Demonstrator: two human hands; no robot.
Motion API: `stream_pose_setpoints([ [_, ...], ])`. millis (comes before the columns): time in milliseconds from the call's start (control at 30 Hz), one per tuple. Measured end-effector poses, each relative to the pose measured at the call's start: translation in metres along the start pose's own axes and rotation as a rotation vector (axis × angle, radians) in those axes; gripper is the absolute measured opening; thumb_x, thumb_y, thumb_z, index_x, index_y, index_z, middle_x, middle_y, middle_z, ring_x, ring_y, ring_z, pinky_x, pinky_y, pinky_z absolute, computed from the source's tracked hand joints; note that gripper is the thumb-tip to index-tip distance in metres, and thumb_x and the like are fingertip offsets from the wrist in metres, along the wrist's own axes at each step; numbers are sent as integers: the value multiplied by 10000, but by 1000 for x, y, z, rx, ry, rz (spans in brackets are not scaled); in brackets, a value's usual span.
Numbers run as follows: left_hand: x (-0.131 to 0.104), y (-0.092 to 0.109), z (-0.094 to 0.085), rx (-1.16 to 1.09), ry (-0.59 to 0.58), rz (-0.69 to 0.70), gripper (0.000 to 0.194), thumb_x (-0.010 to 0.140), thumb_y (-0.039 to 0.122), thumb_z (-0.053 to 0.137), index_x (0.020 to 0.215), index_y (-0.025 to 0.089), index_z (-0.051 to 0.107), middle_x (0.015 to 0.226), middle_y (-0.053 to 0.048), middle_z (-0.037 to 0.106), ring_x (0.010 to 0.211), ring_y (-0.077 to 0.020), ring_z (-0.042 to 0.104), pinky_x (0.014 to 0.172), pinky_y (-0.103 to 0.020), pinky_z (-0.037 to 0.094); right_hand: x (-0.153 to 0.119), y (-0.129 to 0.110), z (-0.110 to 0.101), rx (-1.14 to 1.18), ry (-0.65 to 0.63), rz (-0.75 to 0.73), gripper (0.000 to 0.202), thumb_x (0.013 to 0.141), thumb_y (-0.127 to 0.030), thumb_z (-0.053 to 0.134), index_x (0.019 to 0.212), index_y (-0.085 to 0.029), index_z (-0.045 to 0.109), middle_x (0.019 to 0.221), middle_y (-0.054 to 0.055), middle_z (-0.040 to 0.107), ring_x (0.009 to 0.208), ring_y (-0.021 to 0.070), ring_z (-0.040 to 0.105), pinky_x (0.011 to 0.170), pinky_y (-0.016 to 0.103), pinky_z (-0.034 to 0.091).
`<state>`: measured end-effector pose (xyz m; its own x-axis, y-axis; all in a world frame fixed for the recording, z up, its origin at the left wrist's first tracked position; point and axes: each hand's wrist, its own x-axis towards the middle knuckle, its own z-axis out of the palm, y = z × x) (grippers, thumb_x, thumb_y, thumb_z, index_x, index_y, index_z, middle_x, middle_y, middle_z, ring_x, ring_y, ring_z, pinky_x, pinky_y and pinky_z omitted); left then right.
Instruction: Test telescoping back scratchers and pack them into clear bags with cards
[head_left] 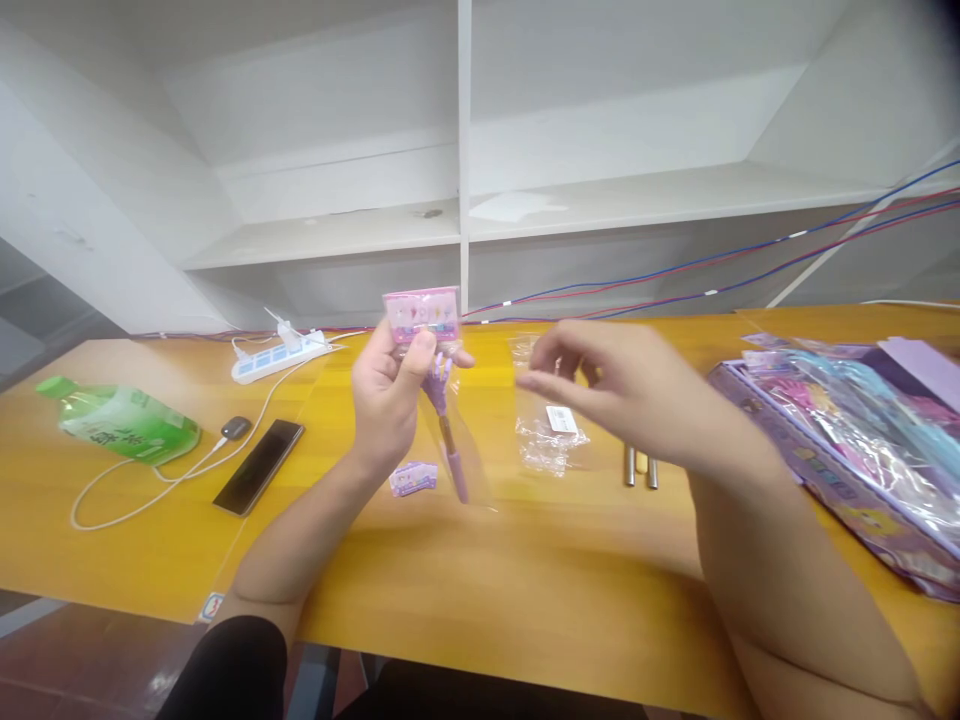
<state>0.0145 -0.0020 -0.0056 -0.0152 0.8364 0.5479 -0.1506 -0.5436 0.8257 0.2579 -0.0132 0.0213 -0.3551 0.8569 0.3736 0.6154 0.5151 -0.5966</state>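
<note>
My left hand (390, 395) is raised over the yellow table (487, 590) and grips a clear packet with a pink card header (421, 314). A purple hand-shaped pen (448, 430) hangs inside that packet. My right hand (600, 385) hovers just to the right with its fingers loosely curled and apart, holding nothing that I can make out. Below it on the table lies an empty clear plastic bag (544, 435) with a white label. A small purple card (413, 479) lies on the table under my left wrist.
Two metal tubes (641, 468) lie right of the bag. A purple box of packaged toys (847, 450) fills the right edge. At the left are a green bottle (124, 420), a black phone (259, 465), a white cable and a power strip (281, 355). White shelves stand behind.
</note>
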Motion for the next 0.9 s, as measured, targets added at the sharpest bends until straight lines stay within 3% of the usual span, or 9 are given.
stream_pose_setpoints([
  [133,1,2,4,-72,96,23,255,1042,459,742,1084,215,679,873,-10,797,560,-87,607,477,-203,473,6,-11,33,100,-256,-61,444,938,-618,810,1111,-220,715,1073,48,772,876,182,673,764,319,475],
  [233,2,5,7,-118,158,75,210,1036,423,758,1079,238,668,928,-5,812,656,-105,667,587,-225,531,11,-17,45,185,-361,-79,276,999,-474,782,1032,-209,710,905,1,764,809,150,659,765,299,456],
  [333,5,7,6,-143,122,57,227,1071,473,678,1103,249,662,1058,-54,834,899,-183,756,685,-281,560,16,-9,35,184,-333,-70,180,1033,-377,724,956,-214,728,807,-17,744,773,141,645,749,294,434],
  [433,9,6,2,-143,7,-47,352,1100,579,531,1160,252,646,1256,-106,815,1036,-227,753,766,-331,576,20,13,9,125,-275,-16,209,1010,-418,727,958,-216,730,841,-1,748,761,147,626,727,302,419],
  [600,11,3,-2,-133,-113,-165,345,1094,520,497,1247,236,616,1327,-148,800,885,-195,704,791,-344,569,18,62,-51,11,-56,119,402,943,-622,778,919,-224,727,947,37,756,873,178,662,798,337,465],
  [700,11,1,-3,-130,-172,-167,340,1070,515,529,1231,229,619,1256,-146,820,831,-195,693,775,-348,561,4,80,-93,-122,81,357,508,883,-701,787,898,-198,717,901,57,746,846,155,623,806,378,441],
  [767,11,0,-2,-125,-200,-163,350,1051,524,550,1215,223,621,1196,-140,830,795,-194,688,752,-345,554,-14,89,-119,-258,168,621,572,814,-737,786,844,-169,727,839,81,732,764,123,584,762,425,404],
  [833,11,-2,-2,-128,-222,-172,355,1043,517,563,1214,212,620,1159,-137,831,769,-187,684,736,-335,546,-39,103,-145,-383,312,779,561,843,-713,805,943,-162,789,927,142,772,758,140,586,759,459,402],
  [900,10,-4,-1,-133,-239,-192,354,1048,502,565,1224,200,619,1137,-136,829,753,-178,679,729,-325,539,-67,125,-168,-401,359,895,544,859,-677,830,1049,-167,825,1040,180,799,763,146,600,764,458,420],
])
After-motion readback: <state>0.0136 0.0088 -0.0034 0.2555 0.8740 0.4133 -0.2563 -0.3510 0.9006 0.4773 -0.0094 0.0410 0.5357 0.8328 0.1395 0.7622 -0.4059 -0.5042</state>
